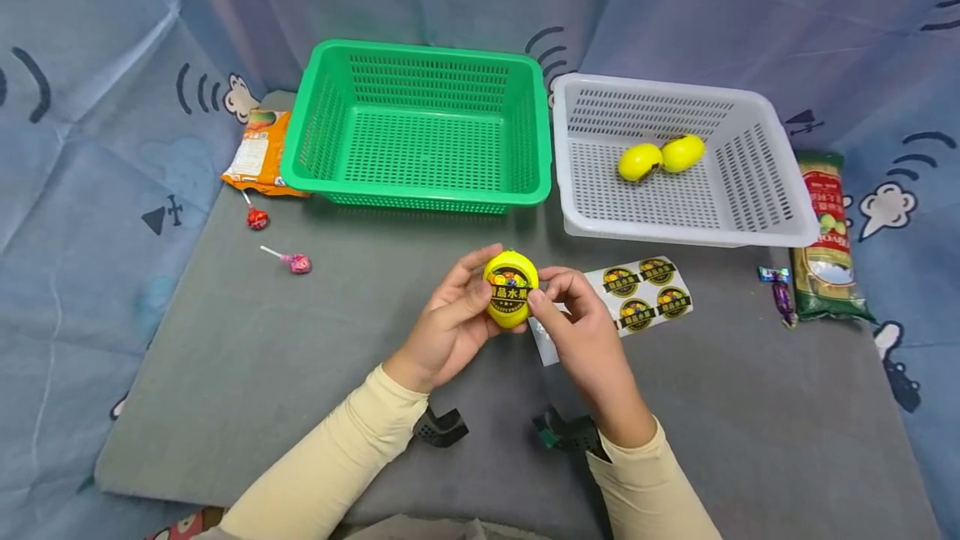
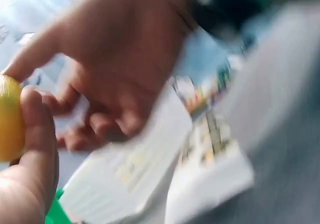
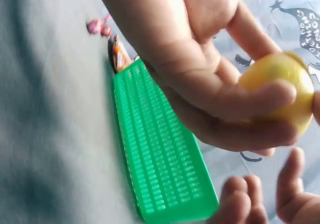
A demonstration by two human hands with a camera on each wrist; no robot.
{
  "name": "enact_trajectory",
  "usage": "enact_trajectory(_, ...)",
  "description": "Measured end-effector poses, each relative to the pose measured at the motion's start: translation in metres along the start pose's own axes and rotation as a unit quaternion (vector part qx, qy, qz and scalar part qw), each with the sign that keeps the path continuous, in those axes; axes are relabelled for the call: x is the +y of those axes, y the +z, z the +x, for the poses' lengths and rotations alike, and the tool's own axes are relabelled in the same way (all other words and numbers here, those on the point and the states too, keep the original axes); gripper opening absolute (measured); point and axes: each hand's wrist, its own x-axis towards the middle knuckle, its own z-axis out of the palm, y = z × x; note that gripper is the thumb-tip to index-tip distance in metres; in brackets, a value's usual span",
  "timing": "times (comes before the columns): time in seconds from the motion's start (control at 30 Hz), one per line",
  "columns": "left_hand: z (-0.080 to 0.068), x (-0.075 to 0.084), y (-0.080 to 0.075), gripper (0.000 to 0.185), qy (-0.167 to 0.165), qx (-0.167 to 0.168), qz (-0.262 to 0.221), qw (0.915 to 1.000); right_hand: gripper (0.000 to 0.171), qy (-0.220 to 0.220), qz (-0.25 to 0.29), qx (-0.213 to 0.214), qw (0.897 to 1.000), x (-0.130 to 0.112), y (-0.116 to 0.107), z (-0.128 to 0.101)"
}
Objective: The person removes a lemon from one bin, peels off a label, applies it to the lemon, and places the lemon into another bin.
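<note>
Centrally, the left hand (image 1: pixel 450 327) gripped a stickered lemon (image 1: pixel 510 288) above the counter (image 1: pixel 300 357) while the right hand's (image 1: pixel 585 340) curled fingers pinched its label.

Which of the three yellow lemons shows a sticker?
The lemon held in both hands above the mat; the two lemons in the white basket show none.

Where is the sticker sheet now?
In the head view, the sticker sheet lies on the grey mat, right of the hands, just before the white basket.

Glossy yellow fruit (image 1: pixel 510 288); perforated plastic baskets (image 1: pixel 420 127)
</note>
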Motion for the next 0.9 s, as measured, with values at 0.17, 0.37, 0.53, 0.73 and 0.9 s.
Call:
enact_trajectory(0.17, -0.003, -0.001, -0.003, 0.056, -0.048, 0.021, -0.048, 0.9975, 0.025, -0.048, -0.027, 0.012, 0.998, 0.004, -0.005, -0.002)
enact_trajectory(0.37, -0.003, -0.007, -0.001, 0.071, -0.038, 0.088, 0.061, 0.9935, 0.037, -0.361, -0.184, 0.014, 0.914, 0.013, 0.000, 0.008)
enact_trajectory(0.53, -0.006, -0.010, 0.007, 0.096, -0.021, 0.061, 0.066, 0.9957, 0.041, -0.401, -0.228, -0.053, 0.886, 0.020, 0.006, 0.015)
enact_trajectory(0.73, -0.008, -0.007, 0.013, 0.082, -0.017, 0.043, 0.057, 0.9973, 0.071, -0.344, -0.277, -0.066, 0.895, 0.022, -0.001, 0.012)
enact_trajectory(0.9, -0.007, -0.002, 0.017, 0.077, -0.001, 0.029, 0.067, 0.9973, 0.115, -0.252, -0.292, -0.084, 0.919, 0.029, -0.006, 0.006)
